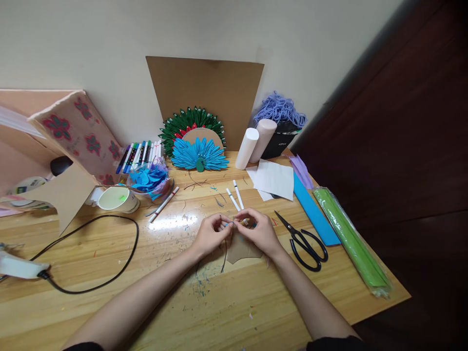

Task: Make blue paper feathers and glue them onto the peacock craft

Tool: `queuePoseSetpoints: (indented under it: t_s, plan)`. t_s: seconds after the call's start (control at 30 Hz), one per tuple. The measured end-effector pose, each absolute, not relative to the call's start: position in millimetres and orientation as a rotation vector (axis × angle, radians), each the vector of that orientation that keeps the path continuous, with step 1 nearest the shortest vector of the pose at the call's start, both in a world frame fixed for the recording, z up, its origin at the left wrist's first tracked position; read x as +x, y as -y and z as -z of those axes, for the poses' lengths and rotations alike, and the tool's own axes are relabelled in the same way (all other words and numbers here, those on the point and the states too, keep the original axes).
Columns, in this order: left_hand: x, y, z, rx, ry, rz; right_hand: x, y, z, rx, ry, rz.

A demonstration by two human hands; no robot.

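Note:
My left hand [211, 233] and my right hand [258, 230] meet at the middle of the wooden table [109, 273], fingers pinched together on a small thin piece with a blue tip [231, 224]. What the piece is I cannot make out. Under my hands lies a small brown cardboard cut-out [241, 248]. Two white markers [234, 195] lie just beyond my fingers. Black scissors [303, 241] rest to the right of my right hand.
A blue paper fan peacock [199, 155] and a green fan [192, 121] stand before a cardboard sheet [204, 92]. Left: markers [139, 155], bowl of blue scraps [149, 179], paper cup [115, 199], glue gun [18, 265] with black cable. Right: white paper [274, 179], blue strip [314, 212], green paper pack [351, 241].

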State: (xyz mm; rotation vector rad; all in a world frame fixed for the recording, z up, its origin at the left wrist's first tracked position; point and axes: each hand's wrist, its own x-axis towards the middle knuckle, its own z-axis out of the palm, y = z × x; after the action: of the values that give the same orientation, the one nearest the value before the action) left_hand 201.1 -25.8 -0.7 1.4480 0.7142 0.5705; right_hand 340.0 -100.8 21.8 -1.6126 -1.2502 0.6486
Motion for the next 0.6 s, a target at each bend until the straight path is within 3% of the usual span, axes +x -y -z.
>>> queuePoseSetpoints:
  t_s: [0.6]
  plan:
    - [202.0, 23.9, 7.9, 1.608, -0.754, -0.524, 337.9, 98.3, -9.1, -1.548, 1.045, -0.865]
